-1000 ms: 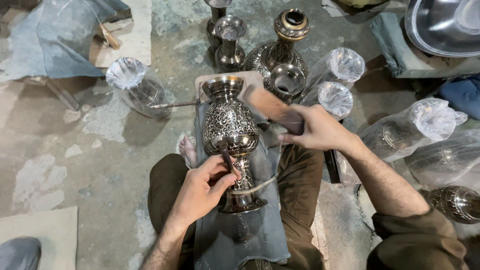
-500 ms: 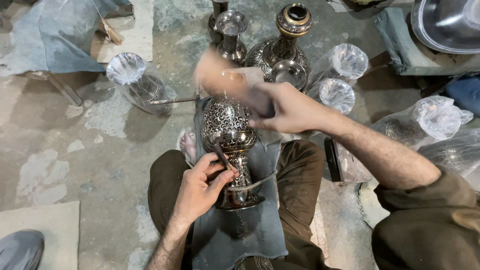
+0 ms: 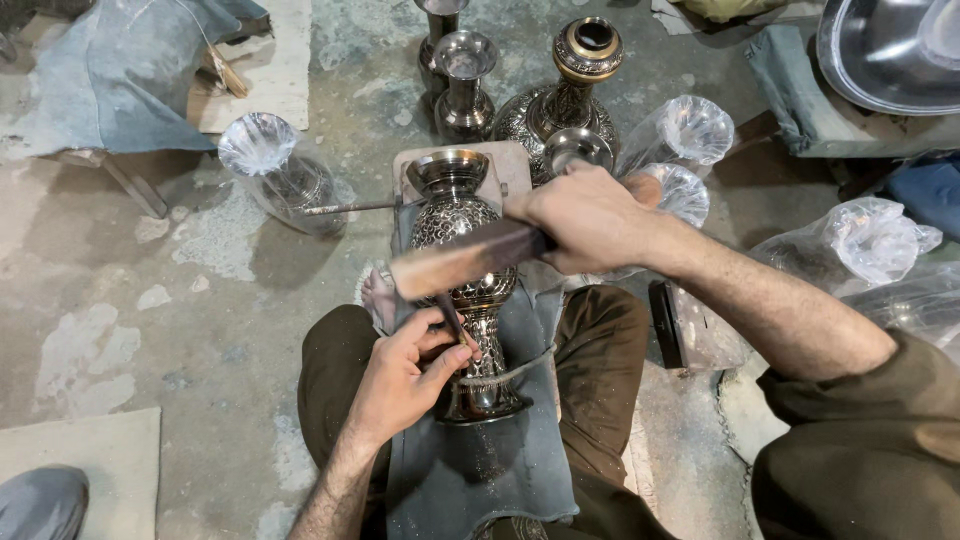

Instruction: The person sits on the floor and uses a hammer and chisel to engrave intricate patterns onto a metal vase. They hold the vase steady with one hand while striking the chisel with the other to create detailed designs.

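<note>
The engraved metal vase (image 3: 462, 290) lies along the person's lap on a grey cloth (image 3: 480, 470), its mouth pointing away from them and its foot toward them. The left hand (image 3: 405, 375) pinches a thin chisel (image 3: 452, 318) against its neck. The right hand (image 3: 590, 215) grips a wooden mallet (image 3: 470, 260) (blurred) across the vase. Beyond stand three bare vases (image 3: 465, 85); four plastic-wrapped ones (image 3: 275, 170) flank them.

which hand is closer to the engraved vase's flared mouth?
Right. The right hand, gripping a mallet, sits beside the engraved vase mouth; the left hand holds a chisel near its base.
</note>
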Demonstrator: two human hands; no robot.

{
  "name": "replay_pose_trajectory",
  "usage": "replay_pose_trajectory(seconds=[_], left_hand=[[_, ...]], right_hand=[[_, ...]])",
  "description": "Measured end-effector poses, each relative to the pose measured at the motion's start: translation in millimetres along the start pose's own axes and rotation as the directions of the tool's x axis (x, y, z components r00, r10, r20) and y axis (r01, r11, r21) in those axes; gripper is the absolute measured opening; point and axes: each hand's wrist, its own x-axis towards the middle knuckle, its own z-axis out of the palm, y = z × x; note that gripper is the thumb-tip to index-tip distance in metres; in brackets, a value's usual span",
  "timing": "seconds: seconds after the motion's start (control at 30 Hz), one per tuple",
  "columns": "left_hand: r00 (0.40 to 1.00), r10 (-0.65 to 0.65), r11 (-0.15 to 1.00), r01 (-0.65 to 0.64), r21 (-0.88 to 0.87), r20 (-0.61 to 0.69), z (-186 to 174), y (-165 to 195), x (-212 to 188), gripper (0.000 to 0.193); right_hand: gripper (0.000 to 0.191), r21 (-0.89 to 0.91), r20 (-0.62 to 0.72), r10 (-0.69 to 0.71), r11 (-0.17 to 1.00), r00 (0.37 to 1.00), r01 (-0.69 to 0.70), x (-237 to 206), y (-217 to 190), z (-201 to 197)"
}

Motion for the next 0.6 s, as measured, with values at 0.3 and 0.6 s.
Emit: replay_pose_trajectory(seconds=[0.3,0.6], left_hand=[[0.999,-0.005,1.0,0.004,0.02,0.04,-2.9,3.8,2.2,0.029],[0.997,0.001,1.0,-0.002,0.005,0.084,-5.1,8.1,5.3,0.03]], right_hand=[[0.036,0.22,0.016,-0.001,0.975,1.0,-0.003,-0.6,10.4,3.5],[0.04,0.02,0.033,0.058,0.998,0.998,-0.058,-7.3,5.9,2.0]])
